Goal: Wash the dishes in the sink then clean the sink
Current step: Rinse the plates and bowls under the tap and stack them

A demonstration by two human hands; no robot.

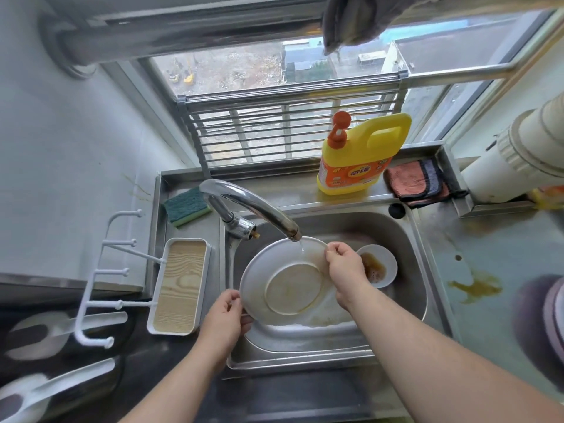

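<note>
A white plate (274,276) is held upside down over the steel sink (409,239), its stained base ring facing me. My left hand (225,319) grips its near-left rim. My right hand (345,267) pinches the far-right rim. A thin stream of water falls from the chrome tap (253,203) onto the plate's far edge. A small white bowl (381,267) with brown liquid sits in the sink to the right, partly behind my right hand.
A green-yellow sponge (186,206) lies behind the sink at left. The yellow detergent bottle (360,154) and an orange cloth (418,181) stand on the back ledge. A white tray (180,285) with hooks sits left of the sink. Brown stains mark the right counter (476,288).
</note>
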